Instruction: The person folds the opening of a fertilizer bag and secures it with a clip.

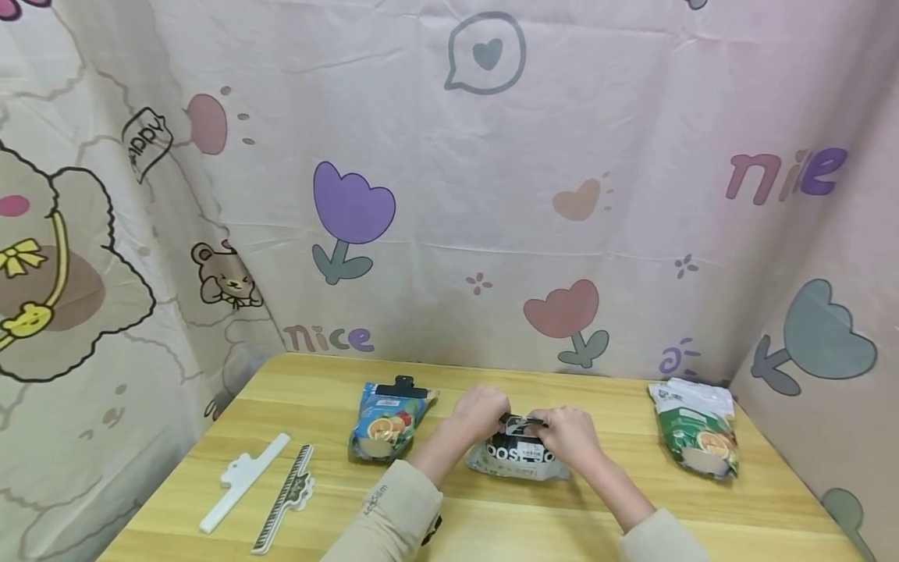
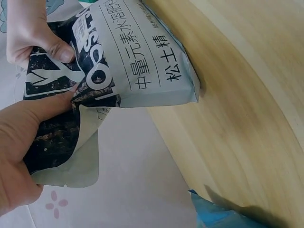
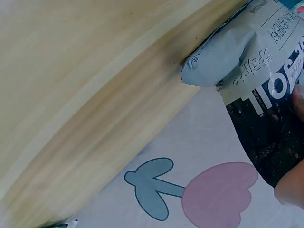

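Observation:
A black-and-grey fertilizer bag point(image 1: 523, 464) with large white lettering stands on the table between both hands. My left hand point(image 1: 481, 411) grips the left part of its top edge, and my right hand point(image 1: 570, 435) pinches the right part. In the left wrist view, the left hand point(image 2: 21, 147) has its thumb pressed on the black upper part of the bag point(image 2: 142, 61), which creases between the hands. Only a bit of the right hand point(image 3: 292, 187) shows in the right wrist view, against the bag's black part point(image 3: 266, 137).
To the left stands a blue fruit-printed bag point(image 1: 382, 425) with a black clip point(image 1: 403, 388) across its top. A white clip point(image 1: 244, 484) and a black-toothed white clip point(image 1: 284, 499) lie nearer the left edge. A green-and-white bag point(image 1: 695, 429) stands far right. The left sleeve partly hides a black object point(image 1: 432, 531).

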The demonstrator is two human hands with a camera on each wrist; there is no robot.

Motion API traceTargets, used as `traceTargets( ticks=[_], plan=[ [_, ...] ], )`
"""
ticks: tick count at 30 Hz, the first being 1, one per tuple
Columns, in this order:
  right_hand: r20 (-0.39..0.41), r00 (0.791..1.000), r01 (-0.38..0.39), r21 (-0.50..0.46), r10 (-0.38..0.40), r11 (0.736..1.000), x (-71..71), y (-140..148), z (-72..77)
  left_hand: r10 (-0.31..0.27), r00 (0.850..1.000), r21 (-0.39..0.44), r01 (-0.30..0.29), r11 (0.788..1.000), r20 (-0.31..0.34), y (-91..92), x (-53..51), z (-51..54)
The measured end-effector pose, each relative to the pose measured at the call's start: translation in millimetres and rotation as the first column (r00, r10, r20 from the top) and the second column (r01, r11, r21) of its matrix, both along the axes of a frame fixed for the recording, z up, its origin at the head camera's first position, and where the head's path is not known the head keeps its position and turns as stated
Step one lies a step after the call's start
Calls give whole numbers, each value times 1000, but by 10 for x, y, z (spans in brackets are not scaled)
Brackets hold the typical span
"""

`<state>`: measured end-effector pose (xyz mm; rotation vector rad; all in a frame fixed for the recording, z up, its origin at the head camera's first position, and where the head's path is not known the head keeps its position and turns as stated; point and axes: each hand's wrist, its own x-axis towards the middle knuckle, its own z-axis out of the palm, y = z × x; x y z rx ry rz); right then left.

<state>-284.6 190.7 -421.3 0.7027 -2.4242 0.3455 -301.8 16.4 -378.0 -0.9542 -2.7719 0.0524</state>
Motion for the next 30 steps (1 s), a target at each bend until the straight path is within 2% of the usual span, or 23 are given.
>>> traceTargets(
  ticks=[22, 26, 30],
  plan=[
    [-21, 999, -27, 13, 27, 1000, 0, -4, -7, -4, 999, 27, 5, 1000, -40, -14, 18, -19],
    [11, 999, -32, 13, 32, 999, 1, 8, 4, -34, 999, 42, 35, 998, -36, -38, 3, -24],
    [83, 996, -38, -6, 38, 999, 13, 37, 20, -98, 995, 66, 98, 993, -2, -71, -26, -40]
  ],
)
